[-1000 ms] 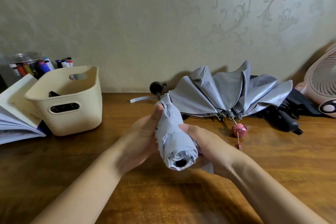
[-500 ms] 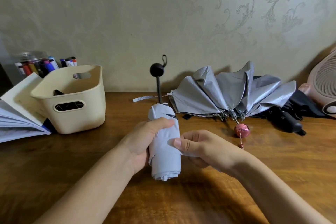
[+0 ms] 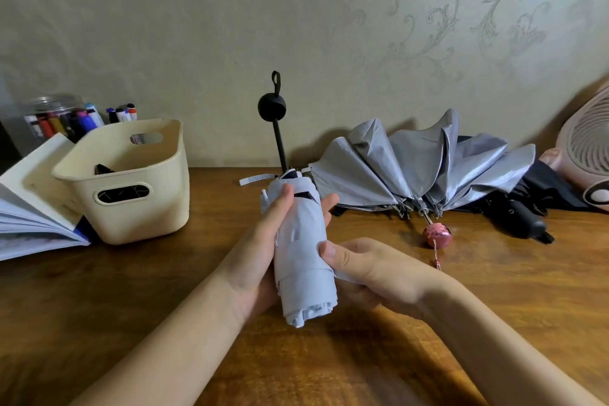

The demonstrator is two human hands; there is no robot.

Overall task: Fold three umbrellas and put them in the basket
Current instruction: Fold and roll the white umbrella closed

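Pale grey umbrella [image 3: 301, 254] (black knob), silver umbrella [image 3: 418, 161], cream basket [image 3: 148, 194], pink fan [image 3: 586, 155]

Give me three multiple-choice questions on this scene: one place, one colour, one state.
1. Relative to the left hand and right hand, the cream plastic basket stands: A. right B. left C. between
2. The half-open silver umbrella has a round handle that is: A. green B. yellow C. pink
3. The pale grey fabric umbrella is: A. rolled, black shaft extended B. spread open C. in the basket
B: the basket sits at the table's left. C: the knob is pink. A: both hands grip its rolled canopy.
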